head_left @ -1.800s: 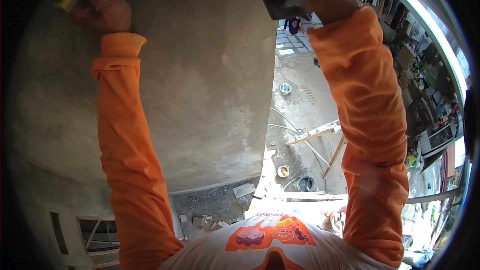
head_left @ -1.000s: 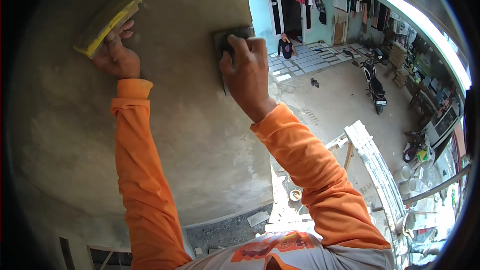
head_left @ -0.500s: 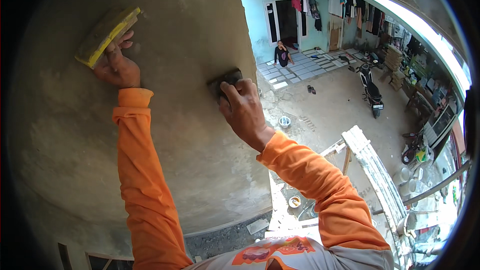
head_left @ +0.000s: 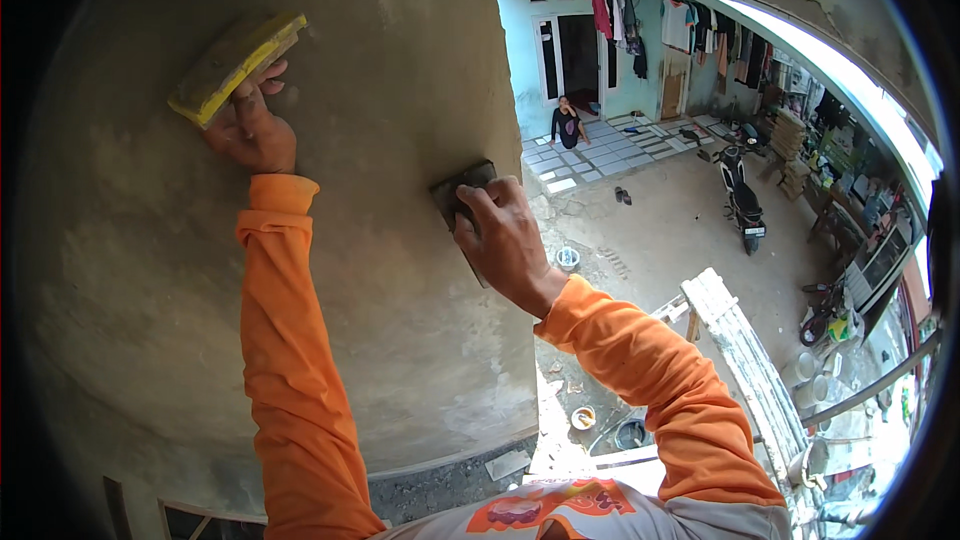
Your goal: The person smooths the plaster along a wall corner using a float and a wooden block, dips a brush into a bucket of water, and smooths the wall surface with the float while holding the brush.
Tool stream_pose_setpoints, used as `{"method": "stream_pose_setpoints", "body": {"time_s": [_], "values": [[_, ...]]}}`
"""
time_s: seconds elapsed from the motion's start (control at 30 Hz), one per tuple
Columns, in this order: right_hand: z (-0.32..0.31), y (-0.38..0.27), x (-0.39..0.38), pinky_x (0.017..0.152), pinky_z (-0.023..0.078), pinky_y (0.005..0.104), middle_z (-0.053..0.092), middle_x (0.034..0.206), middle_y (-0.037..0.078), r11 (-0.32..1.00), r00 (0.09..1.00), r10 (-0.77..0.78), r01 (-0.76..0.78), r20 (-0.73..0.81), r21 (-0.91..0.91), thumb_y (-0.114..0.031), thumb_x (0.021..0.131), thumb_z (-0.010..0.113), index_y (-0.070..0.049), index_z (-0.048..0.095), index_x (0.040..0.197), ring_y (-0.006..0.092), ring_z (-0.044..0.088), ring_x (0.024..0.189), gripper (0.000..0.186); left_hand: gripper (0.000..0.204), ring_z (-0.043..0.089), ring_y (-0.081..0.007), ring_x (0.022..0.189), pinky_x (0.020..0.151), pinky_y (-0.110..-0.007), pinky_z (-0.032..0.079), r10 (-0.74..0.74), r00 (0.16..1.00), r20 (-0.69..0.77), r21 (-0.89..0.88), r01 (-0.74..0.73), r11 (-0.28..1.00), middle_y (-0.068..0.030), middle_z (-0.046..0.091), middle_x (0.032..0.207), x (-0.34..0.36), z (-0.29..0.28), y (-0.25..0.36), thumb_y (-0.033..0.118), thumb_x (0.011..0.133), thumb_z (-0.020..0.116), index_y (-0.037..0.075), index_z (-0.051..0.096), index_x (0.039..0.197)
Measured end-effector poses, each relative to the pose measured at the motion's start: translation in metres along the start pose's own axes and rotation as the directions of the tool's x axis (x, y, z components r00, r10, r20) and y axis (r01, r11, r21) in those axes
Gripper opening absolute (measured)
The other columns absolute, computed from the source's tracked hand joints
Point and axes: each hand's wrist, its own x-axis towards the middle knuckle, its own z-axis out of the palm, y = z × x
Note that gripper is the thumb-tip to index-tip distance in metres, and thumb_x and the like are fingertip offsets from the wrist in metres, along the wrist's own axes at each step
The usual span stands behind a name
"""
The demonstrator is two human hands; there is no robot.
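A grey-brown plastered wall (head_left: 370,340) fills the left and middle of the picture. Near its upper left, my left hand (head_left: 262,135) is closed around a plastering float (head_left: 240,65) with a yellow rim, which lies against or very close to the wall. By the wall's right edge, my right hand (head_left: 512,245) grips a dark flat float (head_left: 458,190). Its long face rests at the plaster, partly covered by my fingers. Both forearms wear orange sleeves.
Right of the wall edge lies a yard far below, with a parked motorbike (head_left: 740,195), a seated person (head_left: 569,125) and hanging laundry (head_left: 680,25). Pale planks (head_left: 745,340) stand at lower right. Small buckets (head_left: 584,418) sit beneath my right arm.
My right hand has moved down and slightly right with the dark float, and more of the float's face shows. The whole view has shifted a little; my left hand keeps its grip.
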Motion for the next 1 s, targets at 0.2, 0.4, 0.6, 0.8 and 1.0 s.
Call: {"method": "stream_pose_setpoints", "body": {"time_s": [0.2,0.4,0.6,0.8,1.0], "values": [[-0.129,-0.036,0.241,0.085,0.048,0.0416,0.064,0.09,0.024,0.904,0.908,-0.344,0.251,-0.241,-0.347,-0.013,0.073,0.065,0.0,0.068,0.09,0.0379,0.059,0.096,0.021,0.042,0.069,-0.0259,0.068,0.053,-0.027,0.05,-0.027,0.999,-0.045,-0.043,0.025,0.999,-0.0186,0.067,0.094,-0.002,0.03,0.008,0.029,0.091,0.056,-0.007,0.053,0.112],[-0.099,-0.024,0.219,0.081,0.05,0.0444,0.062,0.091,0.028,0.897,0.939,-0.341,0.311,-0.046,-0.313,-0.013,0.072,0.066,-0.001,0.067,0.087,0.0418,0.059,0.09,0.02,0.046,0.068,-0.0271,0.065,0.052,-0.028,0.051,0.017,1.0,-0.016,-0.059,-0.018,0.998,-0.0187,0.067,0.095,0.002,0.008,-0.001,0.032,0.089,0.06,-0.007,0.053,0.112],[-0.032,0.024,0.009,0.073,0.051,0.042,0.049,0.094,0.016,0.983,0.997,-0.013,0.025,0.07,-0.182,-0.009,0.071,0.067,-0.006,0.061,0.103,0.0335,0.053,0.088,0.032,0.044,0.068,-0.0277,0.065,0.052,-0.028,0.051,0.082,0.996,-0.021,-0.034,-0.082,0.996,-0.0192,0.067,0.094,0.001,0.005,0.002,0.033,0.089,0.06,-0.007,0.056,0.106],[0.01,0.062,-0.15,0.074,0.05,0.0406,0.05,0.097,0.017,0.981,0.984,0.128,-0.107,0.127,-0.162,-0.009,0.072,0.067,-0.007,0.06,0.112,0.0336,0.052,0.089,0.04,0.044,0.068,-0.0282,0.061,0.048,-0.028,0.051,0.053,0.997,0.051,-0.031,-0.051,0.998,-0.0205,0.066,0.09,0.01,0.003,-0.004,0.027,0.088,0.059,-0.009,0.05,0.111],[-0.018,0.048,-0.152,0.069,0.047,0.032,0.052,0.088,0.01,0.756,0.768,0.637,-0.639,0.063,0.142,-0.009,0.075,0.068,-0.006,0.062,0.109,0.0221,0.053,0.078,0.035,0.04,0.068,-0.0279,0.059,0.049,-0.028,0.052,0.111,0.99,0.081,0.029,-0.114,0.993,-0.021,0.067,0.087,0.005,0.003,-0.009,0.026,0.088,0.056,-0.012,0.058,0.099]]}}
